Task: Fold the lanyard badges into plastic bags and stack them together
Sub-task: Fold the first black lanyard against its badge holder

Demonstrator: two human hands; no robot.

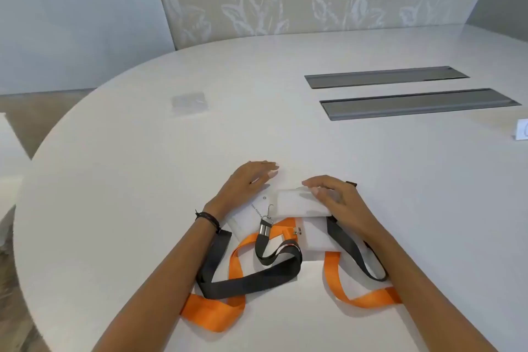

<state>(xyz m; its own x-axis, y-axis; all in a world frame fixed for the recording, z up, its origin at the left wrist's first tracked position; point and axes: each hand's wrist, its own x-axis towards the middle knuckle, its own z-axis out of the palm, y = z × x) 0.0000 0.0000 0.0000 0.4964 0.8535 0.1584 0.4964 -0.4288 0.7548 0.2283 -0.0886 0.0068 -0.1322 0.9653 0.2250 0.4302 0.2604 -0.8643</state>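
A pile of white badge cards (297, 204) lies near the front of the white table (371, 208). Black lanyards (248, 280) and orange lanyards (211, 314) trail from it toward me, one black strap ending in a metal clip (265, 223). My left hand (248, 183) rests flat on the left side of the pile, fingers stretched out. My right hand (334, 194) curls over the top white card, fingertips on its far edge. A clear plastic bag (189, 102) with something dark inside lies far off at the back left.
Two long grey cable-port lids (385, 77) (420, 104) are set into the table at the back right. A small white card stand (522, 129) sits at the right edge. The table's rounded edge curves along the left, with floor beyond it.
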